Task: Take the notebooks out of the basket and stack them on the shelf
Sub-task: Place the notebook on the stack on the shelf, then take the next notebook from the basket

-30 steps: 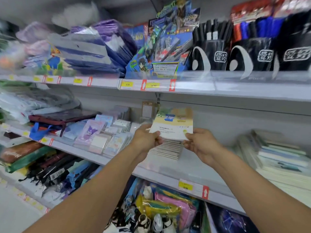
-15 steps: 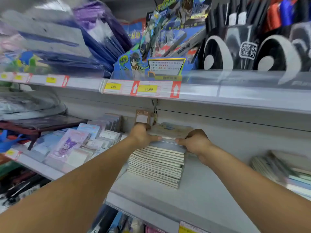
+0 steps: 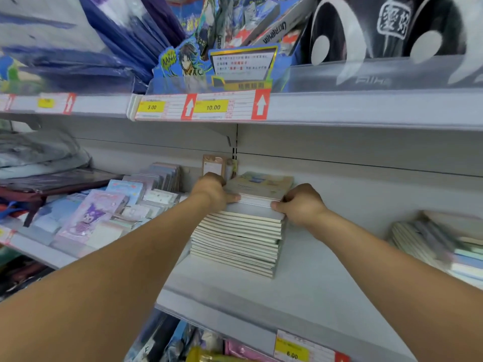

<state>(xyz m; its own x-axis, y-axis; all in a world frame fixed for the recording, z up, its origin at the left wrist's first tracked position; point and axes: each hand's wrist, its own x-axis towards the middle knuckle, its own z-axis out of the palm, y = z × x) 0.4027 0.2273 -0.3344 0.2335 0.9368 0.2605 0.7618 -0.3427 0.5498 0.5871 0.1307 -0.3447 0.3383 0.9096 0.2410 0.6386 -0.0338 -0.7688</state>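
A tall stack of thin notebooks (image 3: 237, 239) with pale page edges sits on the grey shelf (image 3: 308, 288), its top cover yellowish. The left hand (image 3: 213, 193) and right hand (image 3: 300, 205) grasp the top few notebooks at either side, fingers curled round the edges. Yellow price tags (image 3: 151, 107) above read 5.00 and 10.00.

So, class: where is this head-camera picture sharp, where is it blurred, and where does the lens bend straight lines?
Head view: the notebook stack and both hands, left hand and right hand, are fairly sharp; the right-edge notebooks and the folders top left smear; the upper shelf edge tilts and bows.
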